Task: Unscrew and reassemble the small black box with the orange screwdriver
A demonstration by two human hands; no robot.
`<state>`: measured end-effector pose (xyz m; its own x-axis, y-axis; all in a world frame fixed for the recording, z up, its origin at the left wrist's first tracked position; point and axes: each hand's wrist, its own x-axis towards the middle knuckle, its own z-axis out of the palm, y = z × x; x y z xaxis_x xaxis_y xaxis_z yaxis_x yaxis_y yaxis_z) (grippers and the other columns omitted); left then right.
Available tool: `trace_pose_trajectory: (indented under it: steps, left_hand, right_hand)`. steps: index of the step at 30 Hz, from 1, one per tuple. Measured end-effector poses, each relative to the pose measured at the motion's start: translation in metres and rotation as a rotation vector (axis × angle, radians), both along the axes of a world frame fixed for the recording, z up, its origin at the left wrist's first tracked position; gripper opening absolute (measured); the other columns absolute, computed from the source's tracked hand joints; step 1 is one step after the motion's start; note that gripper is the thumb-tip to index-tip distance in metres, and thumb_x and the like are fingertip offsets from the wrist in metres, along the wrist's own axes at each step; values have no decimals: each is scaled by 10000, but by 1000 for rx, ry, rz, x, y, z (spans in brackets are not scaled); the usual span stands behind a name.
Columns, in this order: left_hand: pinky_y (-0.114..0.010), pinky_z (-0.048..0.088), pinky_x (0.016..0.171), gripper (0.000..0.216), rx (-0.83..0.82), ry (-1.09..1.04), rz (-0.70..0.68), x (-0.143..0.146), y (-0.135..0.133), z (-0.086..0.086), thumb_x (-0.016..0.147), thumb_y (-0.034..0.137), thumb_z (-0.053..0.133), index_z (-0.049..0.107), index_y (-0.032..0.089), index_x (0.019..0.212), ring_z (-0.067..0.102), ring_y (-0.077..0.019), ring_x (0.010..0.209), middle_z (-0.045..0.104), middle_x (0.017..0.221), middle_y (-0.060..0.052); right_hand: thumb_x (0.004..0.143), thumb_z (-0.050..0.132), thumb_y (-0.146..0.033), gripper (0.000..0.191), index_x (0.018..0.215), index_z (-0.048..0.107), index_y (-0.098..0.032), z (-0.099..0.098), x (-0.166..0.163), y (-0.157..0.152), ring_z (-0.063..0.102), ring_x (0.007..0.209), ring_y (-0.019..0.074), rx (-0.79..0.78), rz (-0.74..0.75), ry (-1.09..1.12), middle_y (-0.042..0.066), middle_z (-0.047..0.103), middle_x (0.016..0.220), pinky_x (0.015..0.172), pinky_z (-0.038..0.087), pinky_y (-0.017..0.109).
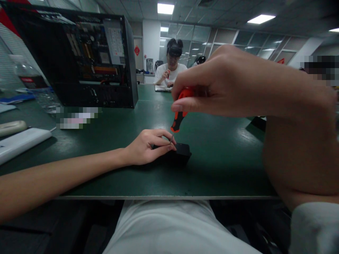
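Closest in, at lower right, a pale sleeve (312, 229), with white clothing (164, 225) over the lap below the edge of the green table (225, 176). Up and forward from there, the right hand (222, 83), large in view, wrist bent, thumb and forefinger pinching the orange-red and black handle of a screwdriver (179, 121) from above, slightly tilted, with its thin shaft pointing down. At the shaft's lower end, the left hand (145, 146), reaching in low over the tabletop, thumb and forefinger close together beside the metal; impossible to tell whether squeezing it or not. Directly under those fingertips, a small black block (183, 150) on the table, right end jutting past the fingers, left part covered by the hand; screwdriver tip hard to make out there. Off to the left, well apart from both hands, a white slab-like object (23, 141) and a rounded beige one (12, 128). Beyond, a clear bottle (33, 83) with a dark label, just beside an open black computer case (106, 97), upright and blocking the view behind. At right, a dark item (258, 123), partly hidden by the right forearm. Across the table, a co-worker (172, 70) in white, holding a red-handled tool (168, 73). Farther back, a white pillar (151, 38) and glass partitions.
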<state>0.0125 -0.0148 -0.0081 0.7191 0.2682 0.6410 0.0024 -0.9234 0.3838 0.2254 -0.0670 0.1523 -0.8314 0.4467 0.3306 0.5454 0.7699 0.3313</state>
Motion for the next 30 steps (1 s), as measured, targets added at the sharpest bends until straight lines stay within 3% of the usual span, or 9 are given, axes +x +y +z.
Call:
trace_pose_trajectory:
  steps: [6,9,12,16,18,20,24,27,30]
  left_hand:
    - [-266,554,822,191,0,1,0,0,1,-2,967,159,618,804,149,925,722,-183,897,755,994,-114]
    - [-274,555,819,195,-8,3,-6,0,1,-3,966,159,618,810,137,933,722,-188,893,752,996,-127]
    - [-280,558,824,201,-13,10,-3,-1,1,-2,968,157,614,812,136,940,722,-191,903,751,1011,-132]
    - [-284,561,841,205,-9,11,2,0,1,-1,971,158,611,813,146,941,724,-190,915,755,1014,-125]
    - [-277,560,826,200,1,8,-4,0,1,-1,969,158,615,813,142,944,723,-187,903,755,1006,-126]
    - [-274,558,814,197,12,4,-8,0,1,-1,967,160,618,812,138,942,720,-185,894,755,1000,-128]
    - [-284,566,830,193,12,11,-2,0,1,-2,969,184,620,811,159,953,721,-190,906,759,1014,-125]
    - [-293,570,839,189,13,14,-7,0,1,-2,967,187,622,810,163,964,725,-198,923,761,1023,-126]
    - [-288,571,829,194,16,7,-8,1,2,-2,966,174,621,812,146,961,726,-196,908,758,1016,-132]
  right_hand:
    - [973,474,-274,193,976,662,-234,5,8,0,621,811,93,-186,168,-56,-34,690,958,727,460,275]
    - [973,524,-318,154,1008,652,-241,6,9,-1,629,870,79,-216,218,-63,-53,687,1018,753,479,238]
    - [975,543,-511,311,1120,656,-261,3,5,0,618,758,93,-83,120,5,-48,680,897,717,463,271]
    - [1008,468,-547,407,892,695,-230,-2,1,2,501,583,92,41,-18,-2,-43,548,610,666,397,306]
    - [1010,487,-436,319,870,685,-230,-1,2,1,471,563,88,-16,34,-14,-43,553,618,641,389,305]
    - [983,500,-333,209,915,676,-244,1,3,0,537,645,99,-130,114,-30,-30,643,761,662,431,298]
    - [967,498,-319,191,876,647,-242,4,4,-3,627,858,115,-308,193,-97,-21,696,1004,747,502,269]
    - [985,547,-418,212,995,662,-239,1,1,-4,624,821,127,-205,170,-66,-10,695,972,731,479,294]
    - [1015,487,-496,340,1004,671,-210,-3,-3,-4,567,682,152,-8,26,-47,15,652,779,664,383,339]
